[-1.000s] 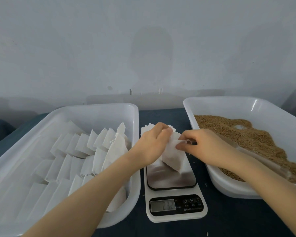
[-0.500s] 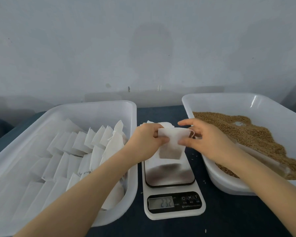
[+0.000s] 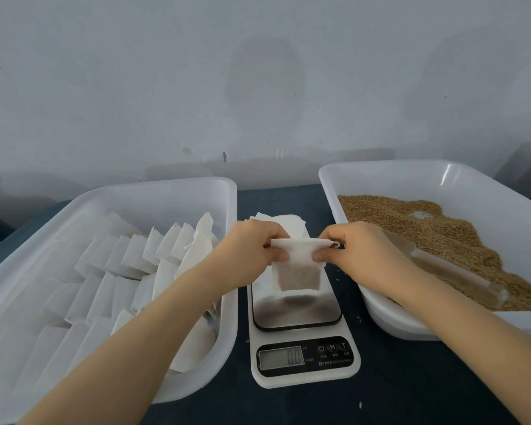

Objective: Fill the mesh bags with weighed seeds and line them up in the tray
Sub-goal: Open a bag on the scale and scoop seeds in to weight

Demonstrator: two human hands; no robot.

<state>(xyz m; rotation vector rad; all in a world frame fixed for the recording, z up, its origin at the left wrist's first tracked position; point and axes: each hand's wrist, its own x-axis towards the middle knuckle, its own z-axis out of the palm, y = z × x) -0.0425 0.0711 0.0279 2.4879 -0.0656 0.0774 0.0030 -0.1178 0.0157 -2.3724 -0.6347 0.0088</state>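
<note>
You've raised the small white mesh seed bag (image 3: 298,273) just above the white digital scale (image 3: 304,368), left grip (image 3: 252,250) and right grip (image 3: 364,251) each pinching its top hem; likely light and limp, it's best held there.

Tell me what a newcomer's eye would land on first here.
Dead centre, the left hand and right hand pinch the top of a small mesh bag with brown seeds inside, held above the scale. To the left, a white tray holds rows of white bags; to the right, a second tray holds heaped loose seeds.
</note>
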